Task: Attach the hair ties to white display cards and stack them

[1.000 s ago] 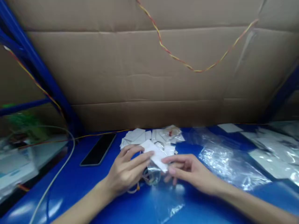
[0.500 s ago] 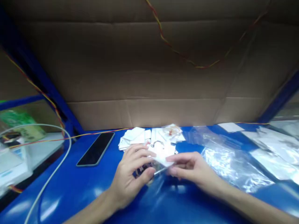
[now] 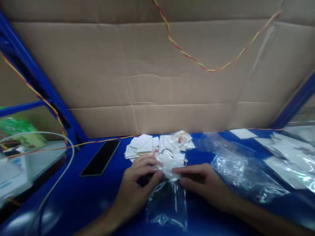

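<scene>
A clear plastic bag (image 3: 168, 203) hangs toward me between my hands, its upper end at a white card (image 3: 169, 164). My left hand (image 3: 140, 180) is closed on the left side of the bag's upper end, thumb and fingers near the card's edge. From the right, my right hand (image 3: 201, 180) pinches the bag's top, its index finger on the card. Just behind lie small white cards (image 3: 141, 144) in a loose pile, and a small clear packet (image 3: 180, 139) with something orange-red in it.
A dark phone (image 3: 100, 158) lies left on the blue table (image 3: 73, 193). Clear bags (image 3: 246, 173) and white packets (image 3: 292, 157) are at the right. A cardboard wall (image 3: 172, 78) stands behind; a pale cable (image 3: 59, 183) curves at the left.
The clear bag now extends flat toward me below my hands, where before it was mostly a blur. My hands have shifted only slightly. The cardboard looks brighter.
</scene>
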A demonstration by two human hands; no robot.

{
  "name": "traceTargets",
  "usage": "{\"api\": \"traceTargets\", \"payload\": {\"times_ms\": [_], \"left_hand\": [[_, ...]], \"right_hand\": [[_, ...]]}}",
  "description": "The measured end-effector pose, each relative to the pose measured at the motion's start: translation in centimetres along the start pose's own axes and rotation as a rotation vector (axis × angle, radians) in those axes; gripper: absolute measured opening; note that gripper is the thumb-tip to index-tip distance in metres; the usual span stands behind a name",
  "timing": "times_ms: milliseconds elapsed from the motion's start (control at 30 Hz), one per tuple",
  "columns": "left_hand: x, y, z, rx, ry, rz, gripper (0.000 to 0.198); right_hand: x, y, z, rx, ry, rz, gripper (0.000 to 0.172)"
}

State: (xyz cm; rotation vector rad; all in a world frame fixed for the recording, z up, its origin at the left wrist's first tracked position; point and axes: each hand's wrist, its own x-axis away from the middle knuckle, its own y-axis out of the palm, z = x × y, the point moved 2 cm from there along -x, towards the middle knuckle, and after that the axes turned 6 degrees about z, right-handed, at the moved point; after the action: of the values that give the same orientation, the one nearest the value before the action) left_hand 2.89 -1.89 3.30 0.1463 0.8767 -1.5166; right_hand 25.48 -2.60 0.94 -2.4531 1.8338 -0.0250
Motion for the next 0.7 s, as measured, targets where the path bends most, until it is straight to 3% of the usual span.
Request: {"api": "traceTargets", "payload": {"times_ms": [167, 300, 700], "left_hand": [[0.2, 0.1, -0.2, 0.053, -0.061, -0.036, 0.032], [0.2, 0.3, -0.2, -0.008, -0.077, -0.023, 0.025], [0.5, 0.5, 0.0, -0.118, 0.125, -0.024, 0.018]], "right_hand": [[0.0, -0.4, -0.1, 0.167, -0.090, 0.071, 0.033], [0.2, -0.4, -0.1, 0.228, -0.120, 0.083, 0.036], [-1.5, -0.6, 0.6, -0.256, 0.041, 0.134, 0.048]]}}
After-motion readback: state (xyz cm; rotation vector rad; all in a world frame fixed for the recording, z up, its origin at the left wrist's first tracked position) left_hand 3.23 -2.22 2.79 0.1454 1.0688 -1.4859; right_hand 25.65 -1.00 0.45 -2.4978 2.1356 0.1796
